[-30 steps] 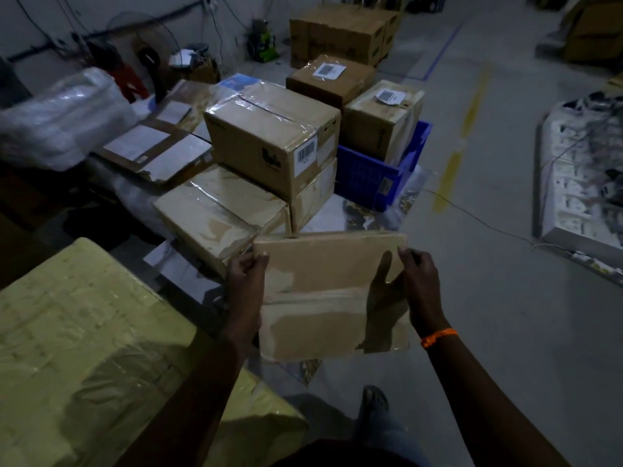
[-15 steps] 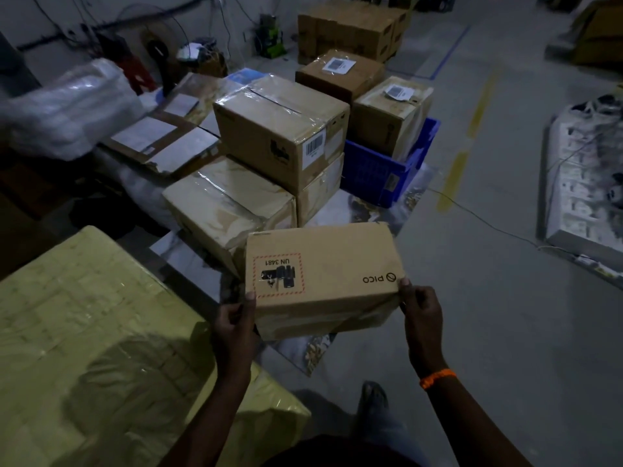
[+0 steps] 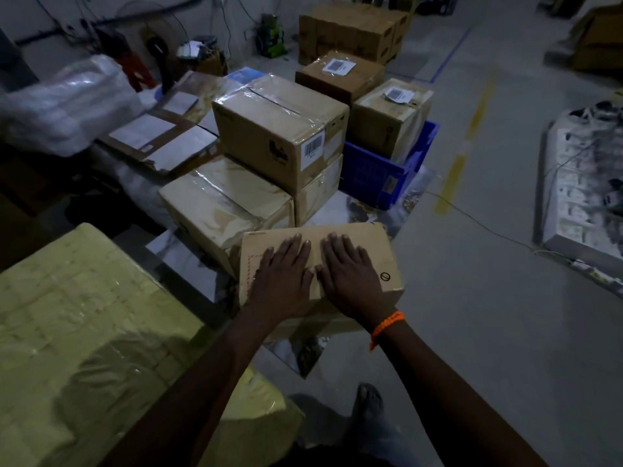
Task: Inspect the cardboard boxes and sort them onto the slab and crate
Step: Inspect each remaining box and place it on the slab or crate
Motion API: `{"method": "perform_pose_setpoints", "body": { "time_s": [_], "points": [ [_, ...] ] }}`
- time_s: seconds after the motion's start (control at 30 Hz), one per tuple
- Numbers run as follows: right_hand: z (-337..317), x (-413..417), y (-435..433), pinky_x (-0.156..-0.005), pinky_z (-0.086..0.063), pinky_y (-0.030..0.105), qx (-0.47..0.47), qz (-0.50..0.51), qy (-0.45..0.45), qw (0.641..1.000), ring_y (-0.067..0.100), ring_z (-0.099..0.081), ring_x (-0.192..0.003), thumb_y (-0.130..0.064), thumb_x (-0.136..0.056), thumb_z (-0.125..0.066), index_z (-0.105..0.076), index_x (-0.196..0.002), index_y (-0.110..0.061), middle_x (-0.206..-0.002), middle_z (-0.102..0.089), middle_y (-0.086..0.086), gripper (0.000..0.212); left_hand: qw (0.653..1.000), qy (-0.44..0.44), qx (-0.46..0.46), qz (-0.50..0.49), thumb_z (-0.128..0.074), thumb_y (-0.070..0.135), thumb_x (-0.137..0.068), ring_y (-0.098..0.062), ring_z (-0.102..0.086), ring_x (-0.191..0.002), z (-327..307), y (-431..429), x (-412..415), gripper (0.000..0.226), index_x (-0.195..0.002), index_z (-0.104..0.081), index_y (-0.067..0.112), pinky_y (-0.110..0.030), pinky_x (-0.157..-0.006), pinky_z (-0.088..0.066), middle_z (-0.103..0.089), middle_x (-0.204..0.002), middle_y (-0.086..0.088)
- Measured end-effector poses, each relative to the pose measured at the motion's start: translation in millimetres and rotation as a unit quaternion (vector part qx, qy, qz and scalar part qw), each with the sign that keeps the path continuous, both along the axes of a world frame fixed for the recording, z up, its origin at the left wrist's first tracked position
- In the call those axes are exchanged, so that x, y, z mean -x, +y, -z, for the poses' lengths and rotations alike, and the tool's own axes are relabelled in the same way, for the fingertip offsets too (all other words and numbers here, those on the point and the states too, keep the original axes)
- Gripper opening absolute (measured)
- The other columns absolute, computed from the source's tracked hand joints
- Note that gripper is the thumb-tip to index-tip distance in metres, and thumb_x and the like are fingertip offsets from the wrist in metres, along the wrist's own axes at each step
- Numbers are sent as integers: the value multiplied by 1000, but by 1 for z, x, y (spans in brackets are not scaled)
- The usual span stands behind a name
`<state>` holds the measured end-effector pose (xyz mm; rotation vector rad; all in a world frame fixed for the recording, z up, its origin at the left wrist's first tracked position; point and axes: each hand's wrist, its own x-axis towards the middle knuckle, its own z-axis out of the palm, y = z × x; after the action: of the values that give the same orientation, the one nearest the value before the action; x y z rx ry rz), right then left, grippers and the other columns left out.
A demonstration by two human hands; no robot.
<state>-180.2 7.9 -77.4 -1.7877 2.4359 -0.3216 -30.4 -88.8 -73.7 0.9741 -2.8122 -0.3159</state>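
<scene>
A flat brown cardboard box (image 3: 371, 244) with a red dashed label lies on the marble slab (image 3: 188, 261) at its near end. My left hand (image 3: 279, 278) and my right hand (image 3: 350, 274) both press flat on its top, fingers straight, side by side. Behind it on the slab sit a taped box (image 3: 222, 207) and a stack topped by a barcode box (image 3: 279, 129). The blue crate (image 3: 377, 173) stands to the right of the stack and holds two labelled boxes (image 3: 391, 116).
A large yellow wrapped bundle (image 3: 84, 332) fills the near left. Flattened cartons (image 3: 161, 136) and a white plastic-wrapped bale (image 3: 64, 102) lie at the left. More boxes (image 3: 350, 32) stand at the back. A white panel with cables (image 3: 583, 190) lies on the floor right. My foot (image 3: 367, 406) is below.
I turned the box over in the air, then set it down on the near end of the slab. Both hands moved from gripping its sides to lying flat on its top.
</scene>
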Motion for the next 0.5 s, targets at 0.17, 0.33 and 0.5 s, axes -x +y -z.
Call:
{"method": "perform_pose_setpoints", "body": {
  "time_s": [0.17, 0.33, 0.5],
  "points": [
    [3, -1, 0, -127, -8, 48, -14, 5, -1, 1000, 26, -6, -160, -48, -109, -22, -18, -165, -15, -173, -11, 6, 65, 1000, -7, 18, -2, -18, 47, -99, -25, -26, -152, 8, 1, 1, 67, -156, -35, 17, -50, -123, -20, -28, -164, -7],
    [-5, 1, -5, -127, -4, 47, -29, 4, -19, 999, 23, -2, -160, -47, -110, -23, -14, -166, -16, -173, -7, 4, 64, 1000, -10, 15, -7, -15, 49, -99, -24, -23, -153, 3, -3, 4, 69, -157, -32, 17, -50, -123, -19, -26, -165, -7],
    [-8, 7, 1, -129, -6, 47, -36, -17, -23, 999, 22, 0, -160, -52, -109, -20, -11, -166, -17, -173, -5, 4, 67, 999, -30, 22, 6, -8, 55, -98, -22, -16, -155, 3, -4, -1, 74, -160, -25, 19, -49, -124, -13, -19, -168, -6]
  ]
}}
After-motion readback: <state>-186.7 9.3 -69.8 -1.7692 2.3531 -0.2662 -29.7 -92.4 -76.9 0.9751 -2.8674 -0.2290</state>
